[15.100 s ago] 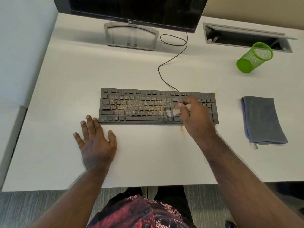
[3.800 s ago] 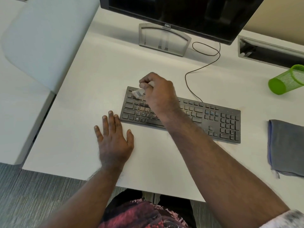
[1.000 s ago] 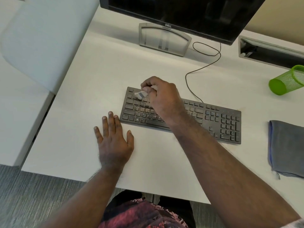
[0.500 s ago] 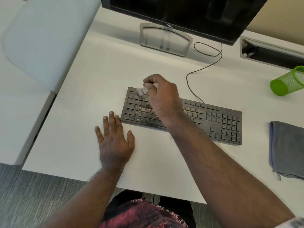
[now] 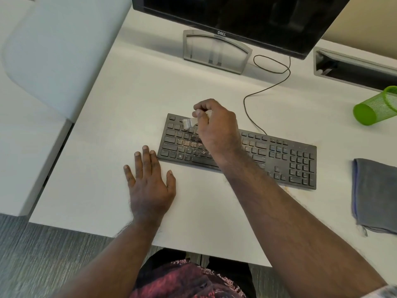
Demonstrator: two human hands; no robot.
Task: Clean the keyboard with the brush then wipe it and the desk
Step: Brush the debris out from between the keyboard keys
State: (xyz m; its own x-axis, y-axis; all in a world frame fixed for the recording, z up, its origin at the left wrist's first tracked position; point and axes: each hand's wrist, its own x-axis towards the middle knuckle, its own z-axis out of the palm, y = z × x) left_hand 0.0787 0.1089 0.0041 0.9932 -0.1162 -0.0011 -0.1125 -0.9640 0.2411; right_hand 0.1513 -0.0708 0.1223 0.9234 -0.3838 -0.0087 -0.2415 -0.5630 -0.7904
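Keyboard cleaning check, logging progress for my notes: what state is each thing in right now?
Keyboard: flat on desk, crumbs on left-middle keys.
Brush: bristles on upper-left keys.
Right hand: grips brush.
Left hand: flat on desk.
Grey cloth: folded, untouched.
Green cup: tipped on its side.
Monitor: screen dark.

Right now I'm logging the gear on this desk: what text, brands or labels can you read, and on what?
"DELL": on the lower bezel of the monitor.
Key legends on the keyboard: too small and blurred to read.
The cloth and the green cup show no text.
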